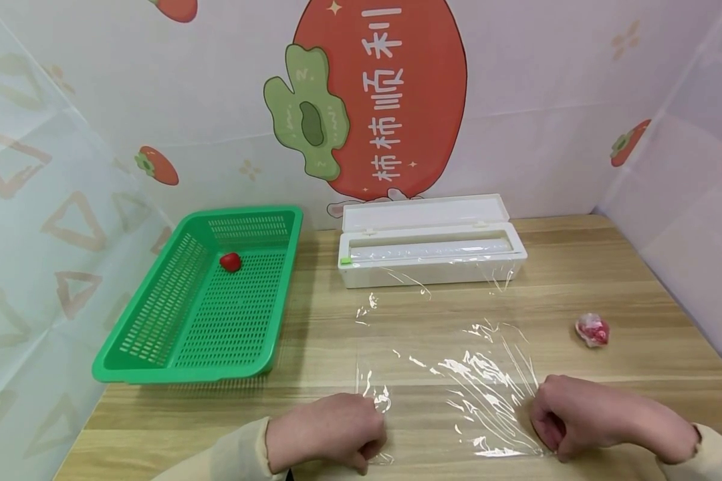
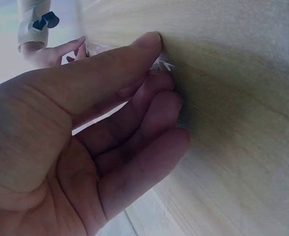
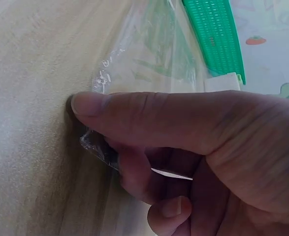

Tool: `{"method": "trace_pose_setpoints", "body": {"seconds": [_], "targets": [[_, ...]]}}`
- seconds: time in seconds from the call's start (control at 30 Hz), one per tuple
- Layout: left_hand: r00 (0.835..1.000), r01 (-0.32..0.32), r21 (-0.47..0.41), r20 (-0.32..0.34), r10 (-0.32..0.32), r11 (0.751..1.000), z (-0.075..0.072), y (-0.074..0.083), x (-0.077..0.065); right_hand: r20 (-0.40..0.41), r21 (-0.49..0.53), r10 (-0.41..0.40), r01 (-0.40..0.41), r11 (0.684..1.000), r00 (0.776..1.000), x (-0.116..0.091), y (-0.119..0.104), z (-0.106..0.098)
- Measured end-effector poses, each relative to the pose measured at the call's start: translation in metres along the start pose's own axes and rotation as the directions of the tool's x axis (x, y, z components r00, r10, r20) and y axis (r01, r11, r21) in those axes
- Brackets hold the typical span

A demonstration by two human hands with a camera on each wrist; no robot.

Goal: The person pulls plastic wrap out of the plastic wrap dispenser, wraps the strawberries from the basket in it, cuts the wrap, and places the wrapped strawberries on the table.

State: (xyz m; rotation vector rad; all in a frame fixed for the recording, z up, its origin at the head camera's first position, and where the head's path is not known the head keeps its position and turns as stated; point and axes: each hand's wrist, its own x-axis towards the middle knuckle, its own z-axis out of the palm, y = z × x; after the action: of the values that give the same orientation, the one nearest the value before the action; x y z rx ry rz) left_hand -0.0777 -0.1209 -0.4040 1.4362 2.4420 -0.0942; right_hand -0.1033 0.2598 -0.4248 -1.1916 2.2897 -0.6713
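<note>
A sheet of clear plastic wrap [image 1: 433, 374] stretches over the wooden table from a white dispenser box [image 1: 433, 272] toward the person. At its near left corner, the left hand [image 1: 331, 431] pinches the film between thumb and curled fingers; a bit of film shows at the fingertips in the left wrist view. The right hand [image 1: 583, 417] pinches the near right corner, and in the right wrist view a crumpled edge of film [image 3: 102, 147] pokes out below the thumb. Inside the box, whose lid [image 1: 424, 212] stands raised, lies the roll of wrap [image 1: 430, 250].
A green plastic basket [image 1: 277, 321] stands at the left with one small red item [image 1: 230, 262] in it. Right of the film lies a small red thing bundled in wrap [image 1: 592, 330]. Printed cloth walls [image 1: 529, 147] enclose the table's back and sides.
</note>
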Motion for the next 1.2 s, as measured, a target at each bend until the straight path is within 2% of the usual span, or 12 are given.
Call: {"method": "trace_pose_setpoints", "body": {"seconds": [0.13,0.2,0.3,0.37,0.43,0.57,0.63,0.73,0.83,0.9,1.13,1.2], "targets": [[1.000,0.008,-0.005,0.003,-0.008,1.000,0.000,0.000,0.000,0.015,0.008,0.032,-0.032,0.999,0.999,0.001,-0.001,-0.001],[1.000,0.009,-0.003,-0.002,-0.009,1.000,0.001,0.000,-0.001,0.010,0.001,0.020,-0.020,1.000,1.000,0.001,-0.002,-0.002],[1.000,-0.014,0.013,-0.024,0.014,1.000,0.000,0.000,0.000,-0.024,0.002,-0.071,0.071,0.997,0.997,0.002,-0.004,-0.004],[0.997,-0.053,0.042,-0.052,0.055,0.998,-0.002,0.001,0.001,-0.061,-0.010,-0.141,0.141,0.990,0.988,0.005,-0.007,-0.004],[0.988,-0.111,0.061,-0.099,0.117,0.992,-0.004,0.003,0.004,-0.106,-0.045,-0.212,0.208,0.977,0.972,0.012,-0.012,0.000],[0.953,-0.222,0.143,-0.176,0.245,0.965,-0.007,0.013,0.011,-0.174,-0.180,-0.326,0.296,0.938,0.929,0.031,-0.026,0.013],[0.940,-0.257,0.178,-0.181,0.288,0.950,-0.006,0.018,0.015,-0.183,-0.259,-0.392,0.341,0.904,0.901,0.040,-0.034,0.020],[0.931,-0.279,0.266,-0.160,0.328,0.923,-0.002,0.024,0.017,-0.161,-0.293,-0.448,0.391,0.873,0.879,0.048,-0.045,0.026],[0.925,-0.286,0.341,-0.145,0.350,0.896,0.003,0.027,0.016,-0.145,-0.308,-0.466,0.408,0.859,0.873,0.050,-0.051,0.030],[0.927,-0.280,0.361,-0.140,0.349,0.889,0.007,0.028,0.014,-0.136,-0.319,-0.466,0.407,0.856,0.874,0.050,-0.053,0.031],[0.939,-0.257,0.335,-0.136,0.317,0.906,0.012,0.031,0.008,-0.111,-0.411,-0.493,0.412,0.813,0.863,0.048,-0.054,0.034],[0.939,-0.253,0.337,-0.138,0.314,0.907,0.012,0.032,0.007,-0.111,-0.417,-0.497,0.414,0.809,0.860,0.047,-0.054,0.034]]}}
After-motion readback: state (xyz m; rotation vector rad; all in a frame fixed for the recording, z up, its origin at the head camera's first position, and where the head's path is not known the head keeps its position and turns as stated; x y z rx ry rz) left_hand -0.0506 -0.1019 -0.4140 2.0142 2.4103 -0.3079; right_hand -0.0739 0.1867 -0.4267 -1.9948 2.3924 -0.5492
